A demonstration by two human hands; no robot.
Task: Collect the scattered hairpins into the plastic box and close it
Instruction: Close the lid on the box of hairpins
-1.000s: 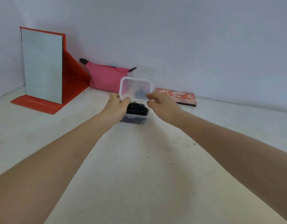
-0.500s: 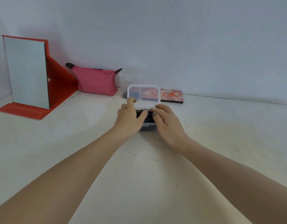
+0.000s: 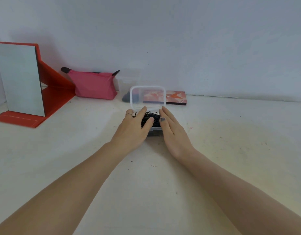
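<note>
A small clear plastic box sits on the white surface at centre, filled with a heap of black hairpins. Its hinged clear lid stands upright at the back. My left hand lies over the box's left side, fingers straight, thumb resting across the hairpins. On the box's right edge my right hand rests flat, fingers stretched toward the lid's base. The box's front wall shows between the two hands; most of its body is hidden.
A mirror in a red folding stand is at the far left. A pink pouch lies by the wall. Behind the box sit a patterned flat case and a faint clear container.
Both hands have slid forward over the box, fingertips now at the lid's base. The lid stays upright. The view has shifted a little.
</note>
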